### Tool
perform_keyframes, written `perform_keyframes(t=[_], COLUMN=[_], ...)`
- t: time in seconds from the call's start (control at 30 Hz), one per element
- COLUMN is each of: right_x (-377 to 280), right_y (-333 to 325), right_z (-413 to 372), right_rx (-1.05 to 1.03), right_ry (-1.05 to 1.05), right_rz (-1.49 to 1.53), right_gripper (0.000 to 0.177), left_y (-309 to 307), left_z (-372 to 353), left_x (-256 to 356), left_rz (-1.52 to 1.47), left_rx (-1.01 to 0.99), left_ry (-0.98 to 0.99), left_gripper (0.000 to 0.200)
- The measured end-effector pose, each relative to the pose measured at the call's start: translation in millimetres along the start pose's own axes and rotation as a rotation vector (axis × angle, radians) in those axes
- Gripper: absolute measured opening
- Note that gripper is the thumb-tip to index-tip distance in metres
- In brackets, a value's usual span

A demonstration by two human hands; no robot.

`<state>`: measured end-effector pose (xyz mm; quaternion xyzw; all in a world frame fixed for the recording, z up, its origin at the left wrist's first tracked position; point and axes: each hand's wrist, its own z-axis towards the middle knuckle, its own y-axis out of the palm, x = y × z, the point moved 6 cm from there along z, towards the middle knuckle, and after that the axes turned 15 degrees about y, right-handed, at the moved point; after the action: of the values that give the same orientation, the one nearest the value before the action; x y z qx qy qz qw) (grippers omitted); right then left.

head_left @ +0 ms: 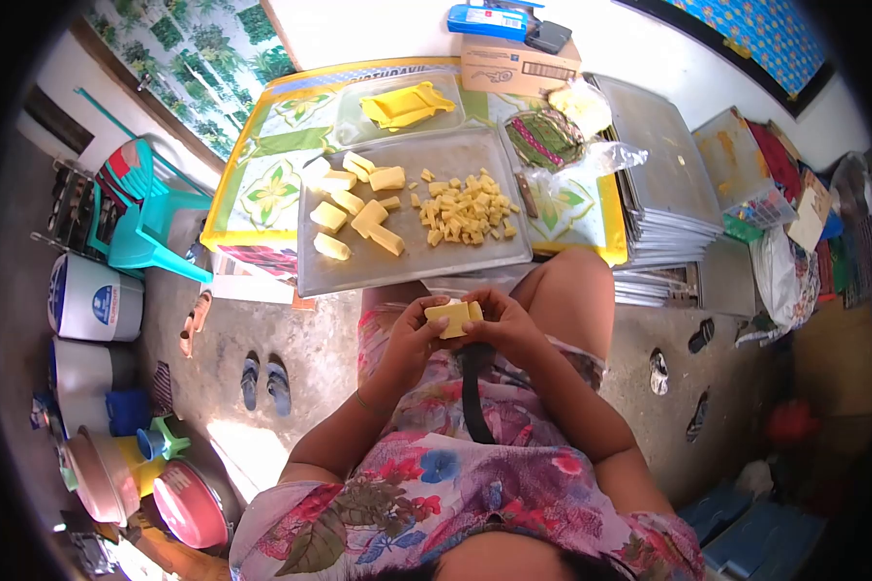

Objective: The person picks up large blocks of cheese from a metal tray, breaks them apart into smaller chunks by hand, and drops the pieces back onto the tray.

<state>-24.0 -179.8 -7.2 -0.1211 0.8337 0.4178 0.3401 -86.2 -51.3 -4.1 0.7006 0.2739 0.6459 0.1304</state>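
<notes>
My left hand (pixel 419 323) and my right hand (pixel 504 323) are together above my lap, just in front of the tray. Both are closed around a pale yellow block (pixel 447 321), which looks like cheese or butter and seems split into a larger and a smaller part. Beyond them a metal tray (pixel 358 277) rests at the table's near edge. Large pale yellow chunks (pixel 368 219) lie on its left half. A heap of small yellow cubes (pixel 466 205) fills part of its right half. At the tray's right edge lies a knife (pixel 527 196) with a brown handle.
Behind the tray is a clear plastic container (pixel 350 114) with yellow wrapping (pixel 407 104). A cardboard box (pixel 513 66) stands at the back. Stacked metal trays (pixel 663 160) rise on the right. A teal chair (pixel 150 232) and basins (pixel 192 504) are on the left.
</notes>
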Motion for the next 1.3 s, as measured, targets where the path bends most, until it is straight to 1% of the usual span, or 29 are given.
perform_keyframes(t=[0.03,0.07,0.17,0.27,0.37,0.4,0.5,0.67,0.77,0.87,1.0,1.07,1.17,1.3], right_x=[3,5,9,11,7,6,8,11,16,14,12,8,3,3], right_y=[1,2,9,12,12,12,11,8,2,13,26,31,39,41], right_z=[-5,-8,-13,-16,-22,-24,-28,-34,-32,-36,-33,-28,-20,-6], right_rx=[0.001,0.007,-0.065,0.016,0.076,0.066,0.048,0.051,0.088,0.047,-0.002,-0.013,-0.057,-0.104], right_ry=[-0.018,-0.003,-0.009,-0.028,-0.023,-0.035,-0.040,0.004,-0.003,0.009,-0.050,-0.071,-0.069,0.004], right_rz=[-0.038,-0.018,0.063,-0.049,-0.089,-0.068,0.002,0.084,0.083,0.115,-0.051,-0.148,-0.104,-0.054], right_gripper=[0.039,0.040,0.043,0.042,0.037,0.035,0.029,0.027,0.030,0.034,0.039,0.041,0.042,0.041], left_y=[2,6,7,8,12,14,18,16,16,21,19,16,14,8], left_z=[-6,-11,-17,-23,-25,-25,-24,-21,-21,-27,-33,-33,-32,-30], left_x=[2,6,11,15,18,19,22,11,11,19,23,30,41,46], left_rz=[0.027,0.052,0.172,0.289,0.306,0.298,0.383,0.332,0.335,0.299,0.149,0.128,0.093,0.086], left_rx=[-0.013,-0.029,-0.064,-0.122,-0.154,-0.158,-0.181,-0.201,-0.208,-0.211,-0.164,-0.159,-0.146,-0.123], left_ry=[0.017,0.041,0.115,0.174,0.167,0.154,0.199,0.162,0.168,0.161,0.074,0.097,0.144,0.177], left_gripper=[0.034,0.034,0.035,0.034,0.034,0.034,0.034,0.034,0.033,0.032,0.034,0.036,0.037,0.041])
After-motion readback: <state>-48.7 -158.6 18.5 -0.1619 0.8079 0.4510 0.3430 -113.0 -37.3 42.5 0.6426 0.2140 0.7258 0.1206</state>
